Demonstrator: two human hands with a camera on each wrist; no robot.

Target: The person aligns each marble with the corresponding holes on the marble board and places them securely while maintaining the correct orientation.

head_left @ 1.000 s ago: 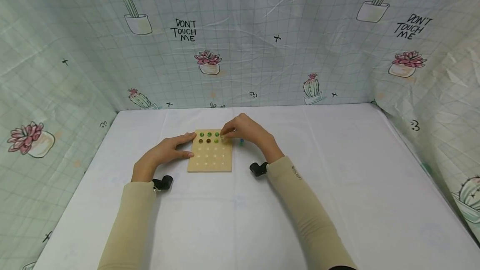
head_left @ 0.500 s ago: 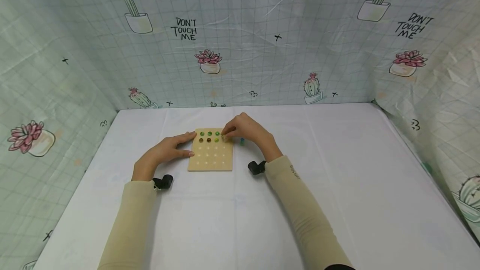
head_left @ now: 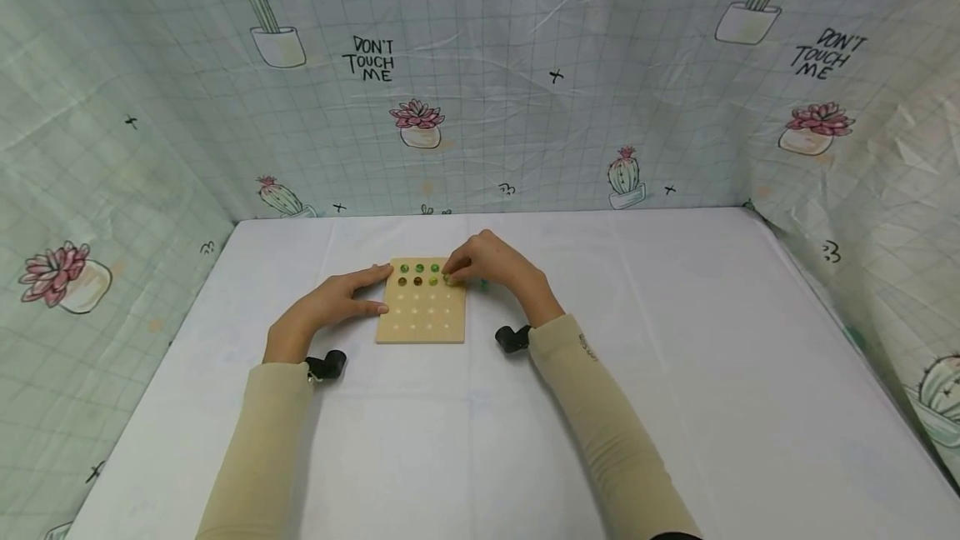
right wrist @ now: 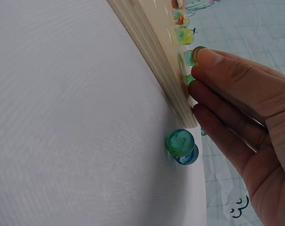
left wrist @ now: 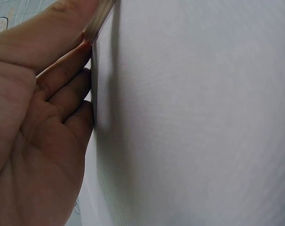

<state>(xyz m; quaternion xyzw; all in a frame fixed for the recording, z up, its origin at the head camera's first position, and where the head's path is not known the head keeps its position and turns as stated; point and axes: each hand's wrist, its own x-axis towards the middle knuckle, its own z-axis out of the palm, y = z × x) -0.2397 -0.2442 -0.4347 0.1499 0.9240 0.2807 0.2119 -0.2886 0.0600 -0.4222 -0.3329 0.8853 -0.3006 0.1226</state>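
Observation:
A square wooden board [head_left: 420,315] with rows of small hollows lies on the white table. Several glass marbles, green, yellowish and dark amber, sit in its two far rows. At the board's left edge my left hand [head_left: 322,307] rests with thumb and forefinger spread, touching its side. My right hand [head_left: 498,261] is over the far right part of the board. Between its thumb and fingertips it pinches a yellowish marble [right wrist: 196,55], partly covered by the thumb in the right wrist view. The left wrist view shows my left palm and fingers [left wrist: 69,94] against the board's edge.
Two loose marbles, one teal-green [right wrist: 180,142] and one blue [right wrist: 189,157], lie on the table [head_left: 480,440] just right of the board, partly behind my right hand in the head view. A patterned curtain [head_left: 487,107] hangs around the table's back and sides.
My right hand has dipped slightly, bringing its fingertips and the marble a little nearer to the second row of the board. The left hand has stayed put.

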